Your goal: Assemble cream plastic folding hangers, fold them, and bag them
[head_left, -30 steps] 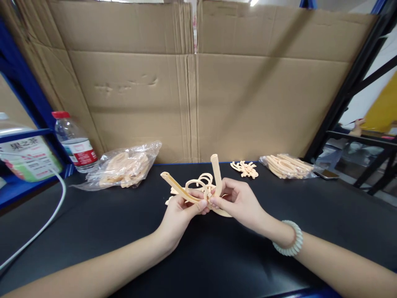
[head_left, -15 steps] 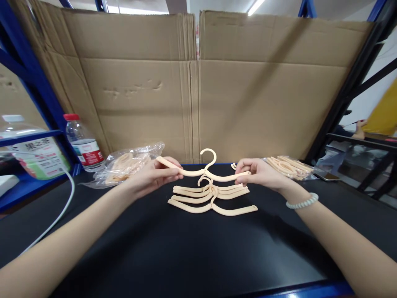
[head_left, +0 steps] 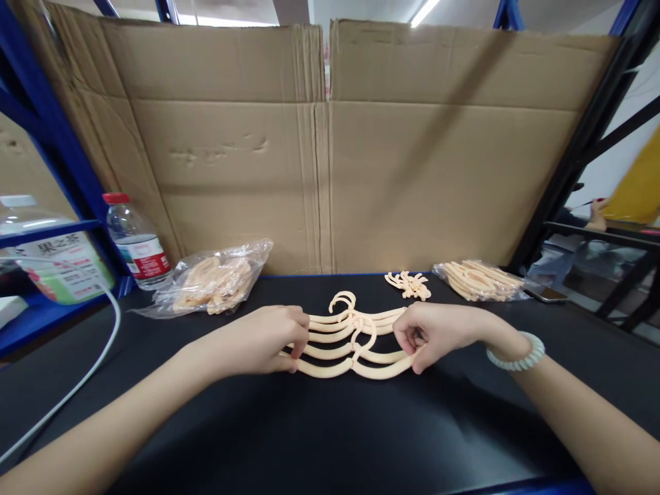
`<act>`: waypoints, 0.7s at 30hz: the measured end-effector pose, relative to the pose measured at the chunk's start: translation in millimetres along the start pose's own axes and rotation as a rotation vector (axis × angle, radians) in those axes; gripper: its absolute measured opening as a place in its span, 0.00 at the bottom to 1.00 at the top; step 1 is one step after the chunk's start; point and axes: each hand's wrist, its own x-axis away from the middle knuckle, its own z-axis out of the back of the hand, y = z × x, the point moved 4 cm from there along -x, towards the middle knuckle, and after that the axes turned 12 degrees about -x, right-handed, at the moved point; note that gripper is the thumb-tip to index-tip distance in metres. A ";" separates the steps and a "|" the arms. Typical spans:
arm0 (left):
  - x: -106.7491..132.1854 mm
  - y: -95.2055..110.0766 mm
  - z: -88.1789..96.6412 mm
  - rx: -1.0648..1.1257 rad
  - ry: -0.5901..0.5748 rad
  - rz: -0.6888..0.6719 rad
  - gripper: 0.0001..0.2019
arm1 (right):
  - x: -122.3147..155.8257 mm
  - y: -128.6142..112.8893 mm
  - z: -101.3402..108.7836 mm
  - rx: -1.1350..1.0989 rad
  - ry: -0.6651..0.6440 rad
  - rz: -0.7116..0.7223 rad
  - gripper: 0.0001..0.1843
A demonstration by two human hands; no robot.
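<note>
"What are the hands busy with?"

"The front hanger (head_left: pixel 327 372), at the near edge of the hanger row (head_left: pixel 328 338). It's pale peach and smooth, plastic by the look of it, with two gently bowed arms and a round hook that overlaps the row. I can't tell whether it lies flat or sits slightly raised."

"And the grip?"

"The left hand (head_left: pixel 276 342) has its thumb and fingers closed in a pinch on the left arm's end, hiding the tip. The right hand (head_left: pixel 437 335) pinches the other end, its fingers curled round. Above that wrist sits a pale, ridged, coil-like bracelet (head_left: pixel 515 353)."

"What's around the row?"

"Beyond it to the right, a heap of small curved hooks (head_left: pixel 409 284) in the same pale material. Farther right of the row, a clear bag (head_left: pixel 482 280) packed with long slim pieces. Left of the row, a crinkled, shiny bag (head_left: pixel 214 282) bulges with similar parts."

"And under and behind it?"

"Beneath the row, a smooth black surface (head_left: pixel 320 440) with a soft sheen. Behind it, creased brown cardboard (head_left: pixel 412 179) stands like a wall, with vertical ridges near the middle."
</note>
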 end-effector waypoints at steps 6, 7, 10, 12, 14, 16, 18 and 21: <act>-0.1 -2.8 -0.9 -0.014 -0.013 0.030 0.04 | -5.3 0.0 -3.4 0.118 0.049 -0.007 0.10; -0.7 -2.7 -1.3 -0.027 -0.007 0.035 0.04 | -5.1 -0.8 -2.6 0.150 0.085 -0.015 0.09; -2.5 -2.9 -2.8 -0.092 0.041 0.052 0.04 | -3.4 -2.9 2.5 0.261 0.231 -0.024 0.09; -3.7 -4.8 -4.9 -0.142 0.085 0.063 0.04 | -3.0 -2.9 5.9 0.300 0.310 -0.023 0.09; -4.9 -8.7 -8.2 -0.191 0.118 0.087 0.05 | -4.0 -1.7 8.0 0.314 0.362 -0.018 0.09; -6.3 -13.3 -12.5 -0.238 0.134 0.113 0.05 | -6.4 0.9 8.7 0.321 0.388 -0.024 0.09; -7.8 -17.2 -16.3 -0.289 0.146 0.139 0.05 | -9.3 4.8 9.3 0.336 0.424 -0.038 0.09; -10.4 -20.8 -20.1 -0.347 0.168 0.185 0.06 | -13.8 12.2 11.4 0.382 0.521 -0.029 0.09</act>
